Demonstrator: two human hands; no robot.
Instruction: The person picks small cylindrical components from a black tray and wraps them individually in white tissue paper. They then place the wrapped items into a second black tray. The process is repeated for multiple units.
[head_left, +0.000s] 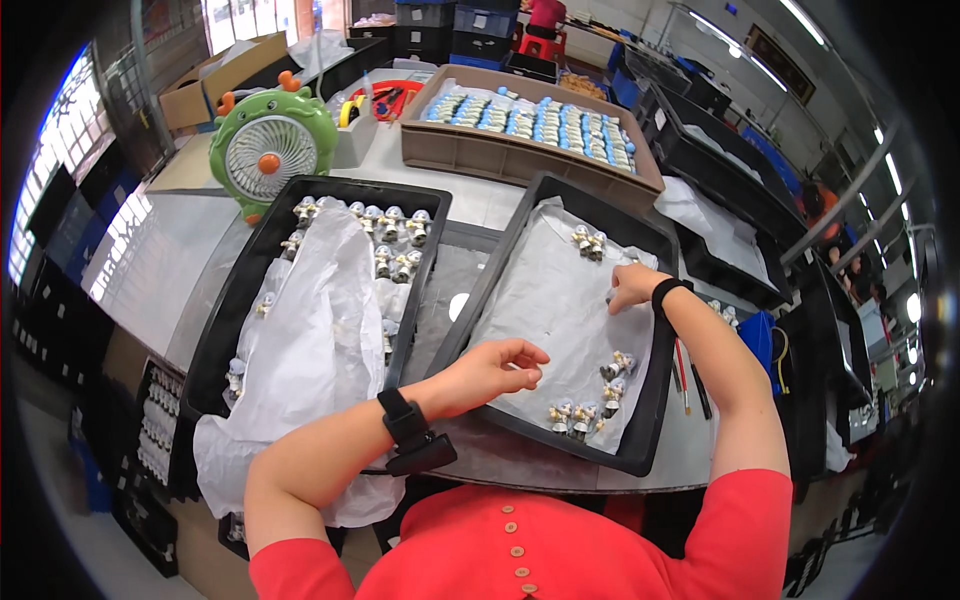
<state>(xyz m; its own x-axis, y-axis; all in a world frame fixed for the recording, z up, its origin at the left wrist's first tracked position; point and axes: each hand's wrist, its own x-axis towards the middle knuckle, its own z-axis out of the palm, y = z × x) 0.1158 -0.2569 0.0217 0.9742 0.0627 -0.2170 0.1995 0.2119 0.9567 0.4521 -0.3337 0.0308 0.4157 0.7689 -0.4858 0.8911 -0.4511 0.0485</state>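
Note:
Over the black tray [655, 400] lined with white paper [540, 300], my right hand [638, 287] points down with its fingers pinched together. A grey-blue bit, like the head of a small figurine [609, 296], shows at the fingertips; most of it is hidden. My left hand [490, 376] hovers above the near left rim of this tray, thumb and fingers apart, holding nothing. Two figurines [589, 242] lie at the tray's far end. Several more figurines [583, 418] lie in the near right corner, with others [614, 380] just beyond them.
To the left, another black tray [205, 345] holds similar figurines [390, 225], partly covered by a white sheet [310, 320]. A brown crate [530, 165] of blue-and-white pieces stands behind. A green fan [275, 145] is at far left. Brushes [683, 380] lie right of the tray.

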